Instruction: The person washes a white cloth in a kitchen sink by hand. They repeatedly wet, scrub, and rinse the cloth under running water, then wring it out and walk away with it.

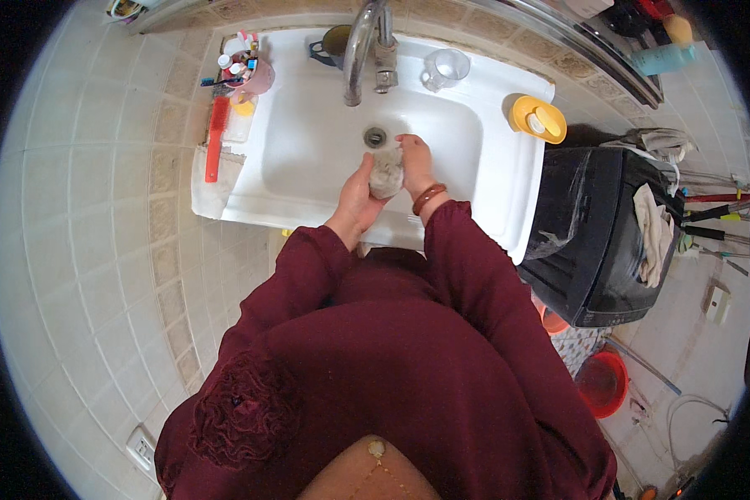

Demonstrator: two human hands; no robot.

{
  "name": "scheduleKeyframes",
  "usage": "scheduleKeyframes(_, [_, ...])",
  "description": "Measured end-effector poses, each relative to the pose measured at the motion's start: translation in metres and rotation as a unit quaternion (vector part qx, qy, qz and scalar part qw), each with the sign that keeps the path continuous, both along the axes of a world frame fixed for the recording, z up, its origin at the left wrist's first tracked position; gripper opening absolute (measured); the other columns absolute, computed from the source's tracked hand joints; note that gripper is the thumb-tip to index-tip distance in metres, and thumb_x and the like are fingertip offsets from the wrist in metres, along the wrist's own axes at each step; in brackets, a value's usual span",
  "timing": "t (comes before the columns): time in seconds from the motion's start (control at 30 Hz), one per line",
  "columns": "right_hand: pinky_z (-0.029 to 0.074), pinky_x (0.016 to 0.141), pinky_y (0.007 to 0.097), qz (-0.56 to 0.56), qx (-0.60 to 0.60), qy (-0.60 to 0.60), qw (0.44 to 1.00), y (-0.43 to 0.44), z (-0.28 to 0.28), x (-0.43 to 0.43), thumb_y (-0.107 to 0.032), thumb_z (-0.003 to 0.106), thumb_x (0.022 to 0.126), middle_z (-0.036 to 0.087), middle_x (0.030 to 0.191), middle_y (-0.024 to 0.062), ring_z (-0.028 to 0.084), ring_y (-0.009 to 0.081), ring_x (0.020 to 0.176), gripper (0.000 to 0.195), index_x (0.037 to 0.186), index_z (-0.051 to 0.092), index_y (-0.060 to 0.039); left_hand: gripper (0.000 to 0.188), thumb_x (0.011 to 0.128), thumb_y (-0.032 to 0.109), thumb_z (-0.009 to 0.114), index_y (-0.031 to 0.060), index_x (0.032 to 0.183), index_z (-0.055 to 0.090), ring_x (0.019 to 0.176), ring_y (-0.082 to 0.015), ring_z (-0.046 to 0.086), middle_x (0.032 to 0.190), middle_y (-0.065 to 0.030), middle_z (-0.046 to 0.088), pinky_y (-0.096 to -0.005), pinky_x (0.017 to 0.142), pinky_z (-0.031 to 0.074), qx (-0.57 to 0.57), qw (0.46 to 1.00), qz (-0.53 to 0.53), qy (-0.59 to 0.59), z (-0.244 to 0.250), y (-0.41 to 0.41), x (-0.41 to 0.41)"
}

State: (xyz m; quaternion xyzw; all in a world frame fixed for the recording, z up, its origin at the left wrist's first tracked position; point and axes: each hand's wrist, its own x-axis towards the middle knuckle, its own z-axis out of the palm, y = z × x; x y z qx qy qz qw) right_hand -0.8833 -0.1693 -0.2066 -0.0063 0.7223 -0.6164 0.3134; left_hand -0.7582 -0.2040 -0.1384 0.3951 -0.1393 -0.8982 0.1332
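Over the front of a white ceramic washbasin (312,156), I hold a rounded, mottled greyish-white lump (386,175) whose material I cannot make out. My left hand (354,201) supports it from the left and below, thumb up along its side. Against its right side rests my right hand (417,161), fingers curled at the upper edge, with a reddish-brown bangle (429,199) on the wrist. Just beyond the lump lies the drain (375,137). A chrome faucet (354,69) curves over the basin; no water stream is visible.
A pink cup (264,76) of toothbrushes and tubes and a red brush (215,140) sit left. Behind are a dark mug (336,45) and a clear mug (448,67). On the right are a yellow soap dish (519,112), a black washing machine (606,237) and a red basin (602,384).
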Motion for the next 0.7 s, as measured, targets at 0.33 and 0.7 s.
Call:
scheduleKeyframes(0.33, [0.045,0.063,0.0269,0.008,-0.129,0.029,0.991,0.031,0.038,-0.003,-0.017,0.049,0.087,0.055,0.074,0.0034,0.053,0.016,0.066,0.014,0.092,0.059,-0.0087,0.045,0.098,0.038,0.036,0.0075,0.13,0.041,0.119,-0.0268,0.046,0.13,-0.0106,0.047,-0.0474,0.099,0.04,0.088,0.993,0.067,0.042,0.004,-0.009,0.005])
scheduleKeyframes(0.7, [0.041,0.079,0.0426,0.21,0.077,0.299,0.928,-0.003,0.056,0.008,-0.01,0.046,0.085,0.053,0.098,0.0192,0.051,0.0358,0.093,0.019,0.1,0.057,-0.0056,0.044,0.098,0.039,0.036,0.0107,0.131,0.039,0.115,-0.0266,0.047,0.129,-0.0092,0.046,-0.0499,0.094,0.042,-0.004,0.998,-0.029,0.048,0.001,0.006,-0.011])
